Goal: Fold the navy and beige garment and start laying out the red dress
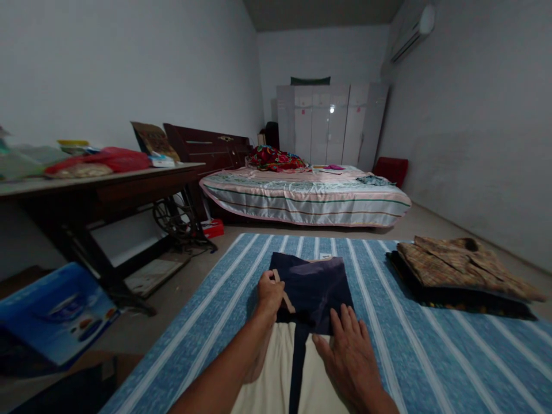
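Left hand point(271, 296): fingertips pinched on tan trim point(287, 302). Right hand point(348, 355): holds nothing, fingers spread, pressing cloth. Garment point(317, 287), directly beneath both: smooth navy section, softly gathered cream section nearer me; I judge it partly laid out, not squared up. Right of the grip: brown plaid stack point(452, 267), flat, folded; I count that done. Underneath: striped cover point(215, 328), flecked blue. Beyond: shiny banded bedspread point(302, 201).

garment point(317, 287): cut off below | label point(325, 256): possibly printed, too small
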`<state>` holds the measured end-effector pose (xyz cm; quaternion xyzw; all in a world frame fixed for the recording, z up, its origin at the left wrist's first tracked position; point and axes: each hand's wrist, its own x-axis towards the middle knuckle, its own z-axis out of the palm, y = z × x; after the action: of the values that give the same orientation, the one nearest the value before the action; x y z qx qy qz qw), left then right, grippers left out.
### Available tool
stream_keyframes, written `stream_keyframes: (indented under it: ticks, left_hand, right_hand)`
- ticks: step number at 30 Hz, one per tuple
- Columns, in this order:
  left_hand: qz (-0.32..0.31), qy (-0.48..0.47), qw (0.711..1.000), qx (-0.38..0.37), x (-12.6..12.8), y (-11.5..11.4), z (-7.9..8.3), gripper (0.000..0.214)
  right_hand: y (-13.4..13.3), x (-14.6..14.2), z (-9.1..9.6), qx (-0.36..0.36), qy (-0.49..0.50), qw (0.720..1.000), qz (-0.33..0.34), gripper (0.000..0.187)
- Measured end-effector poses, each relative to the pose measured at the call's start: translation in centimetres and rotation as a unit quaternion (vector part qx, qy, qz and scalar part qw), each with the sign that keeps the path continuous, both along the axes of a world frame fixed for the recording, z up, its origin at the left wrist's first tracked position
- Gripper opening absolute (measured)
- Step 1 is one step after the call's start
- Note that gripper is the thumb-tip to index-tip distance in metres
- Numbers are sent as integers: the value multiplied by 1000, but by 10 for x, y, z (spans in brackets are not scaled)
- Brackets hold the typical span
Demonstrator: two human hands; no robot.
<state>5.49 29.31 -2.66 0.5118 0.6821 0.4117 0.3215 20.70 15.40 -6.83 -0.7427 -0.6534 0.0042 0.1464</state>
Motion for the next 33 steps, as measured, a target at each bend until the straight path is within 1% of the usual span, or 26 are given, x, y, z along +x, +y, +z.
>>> stream_keyframes:
  ticks: [5, 11, 14, 17, 19, 21, 25, 28, 31, 33]
  left_hand:
    - [6, -33, 999, -39, 1, -5, 4, 23]
    - [-27, -99, 991, -86, 1, -18, 14, 22]
    - [-56, -130, 985, -98, 1, -25, 19, 36]
    - [-99, -136, 981, -99, 3, -31, 24, 67]
    - [-122, -132, 978, -103, 4, -33, 27, 81]
    - [-133, -151, 974, -103, 6, -33, 29, 84]
    - [-128, -197, 967, -97, 8, -34, 29, 79]
    - [-117, -186, 970, -108, 8, -36, 28, 81]
    - [-131, -157, 971, -127, 6, -39, 28, 82]
    - [-151, -88, 977, -122, 3, -41, 27, 74]
  right_hand:
    - [-1, 0, -1, 0, -4, 1000, 2, 72]
    - [-1, 0, -2, 4, -5, 1000, 0, 72]
    - [0, 0, 0, 1, -3, 1000, -3, 72]
    - [0, 0, 2, -5, 0, 1000, -8, 71]
    - [-1, 1, 3, -8, 2, 1000, -7, 70]
    - [-1, 1, 5, -13, 5, 1000, -6, 70]
    - [-1, 2, 7, -23, 14, 1000, -7, 71]
    - [-1, 2, 9, -27, 19, 999, -8, 71]
    - [-1, 3, 10, -29, 21, 999, -8, 70]
    - [0, 3, 10, -32, 20, 999, -8, 71]
